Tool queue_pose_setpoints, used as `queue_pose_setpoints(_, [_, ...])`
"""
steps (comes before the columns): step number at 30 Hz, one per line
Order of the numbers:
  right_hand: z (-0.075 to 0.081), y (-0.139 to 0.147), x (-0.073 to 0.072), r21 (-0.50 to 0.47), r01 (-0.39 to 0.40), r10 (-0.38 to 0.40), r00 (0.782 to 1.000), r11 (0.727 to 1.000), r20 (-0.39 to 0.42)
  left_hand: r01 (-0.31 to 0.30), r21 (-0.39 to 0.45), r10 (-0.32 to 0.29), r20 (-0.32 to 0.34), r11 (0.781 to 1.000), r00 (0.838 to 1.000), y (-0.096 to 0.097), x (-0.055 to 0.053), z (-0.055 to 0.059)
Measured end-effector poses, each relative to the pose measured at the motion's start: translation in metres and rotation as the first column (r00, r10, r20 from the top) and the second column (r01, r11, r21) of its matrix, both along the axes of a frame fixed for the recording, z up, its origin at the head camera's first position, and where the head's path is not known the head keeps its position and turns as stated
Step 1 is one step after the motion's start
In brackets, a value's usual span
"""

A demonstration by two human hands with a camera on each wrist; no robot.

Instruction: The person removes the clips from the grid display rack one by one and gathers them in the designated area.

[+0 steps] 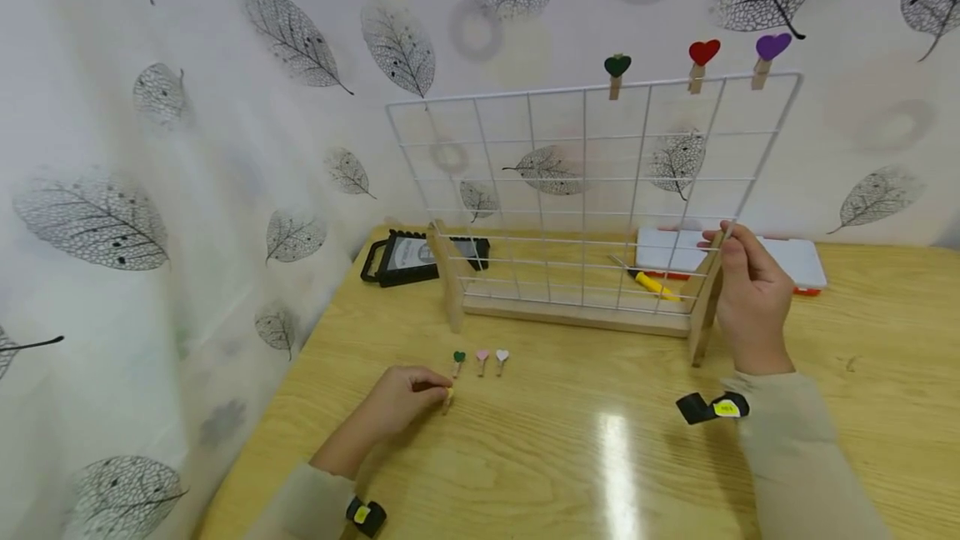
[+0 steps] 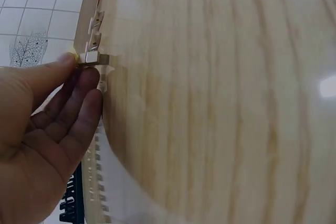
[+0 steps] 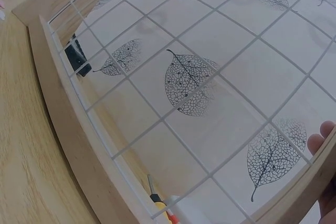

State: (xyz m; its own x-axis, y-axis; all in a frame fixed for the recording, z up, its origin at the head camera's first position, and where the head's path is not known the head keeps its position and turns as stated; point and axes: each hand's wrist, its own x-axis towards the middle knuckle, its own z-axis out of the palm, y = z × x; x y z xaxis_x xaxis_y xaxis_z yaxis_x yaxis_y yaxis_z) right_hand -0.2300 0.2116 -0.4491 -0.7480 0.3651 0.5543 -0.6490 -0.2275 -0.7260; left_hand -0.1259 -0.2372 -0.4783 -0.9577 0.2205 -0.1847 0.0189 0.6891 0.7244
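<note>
Between thumb and fingertips, my left hand [image 1: 397, 403] pinches a small wooden clothespin [image 1: 447, 403] with a yellow top, low over the table. In the left wrist view the same clothespin's wooden end sticks out past the thumb. Just beyond it lie three mini clothespins with heart tops: green [image 1: 459, 361], pink [image 1: 482, 360] and white [image 1: 502, 360]. My right hand [image 1: 757, 302] grips the right wooden post [image 1: 703, 315] of a stand holding a white wire grid [image 1: 585, 190]. Green [image 1: 617, 69], red [image 1: 703, 57] and purple [image 1: 771, 51] heart clothespins stand along the grid's top wire.
Behind the stand lie a black-framed case [image 1: 408, 258], a yellow-handled screwdriver [image 1: 654, 284] and a white and red flat box [image 1: 795, 263]. A leaf-patterned curtain [image 1: 210, 215] hangs along the left and back of the wooden table [image 1: 525, 457].
</note>
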Motion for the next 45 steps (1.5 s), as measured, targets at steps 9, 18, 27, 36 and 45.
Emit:
queue_pose_setpoints(9, [0.002,-0.002,0.003,0.055,0.065,-0.067,0.997,0.996,0.029,0.028,-0.096,-0.030,-0.022,0.995,0.999,-0.001,-0.001,-0.004])
queue_pose_setpoints(18, [0.002,-0.001,0.004,0.057,0.061,-0.063,0.998,0.996,0.029,0.037,-0.115,-0.037,0.003,0.993,0.999,0.000,-0.001,-0.003])
queue_pose_setpoints(27, [0.001,0.000,0.006,0.059,0.054,-0.058,0.996,0.997,0.064,-0.042,-0.175,0.040,-0.018,0.984,0.999,-0.011,0.002,0.012])
queue_pose_setpoints(36, [0.004,0.004,0.006,0.123,0.097,-0.107,0.991,0.988,0.085,0.010,-0.095,-0.041,-0.335,0.995,0.941,0.022,-0.025,0.069])
queue_pose_setpoints(45, [0.004,0.005,0.005,0.137,0.082,-0.094,0.992,0.987,0.083,0.309,-0.051,-0.245,-0.738,0.950,0.628,0.090,-0.064,0.122])
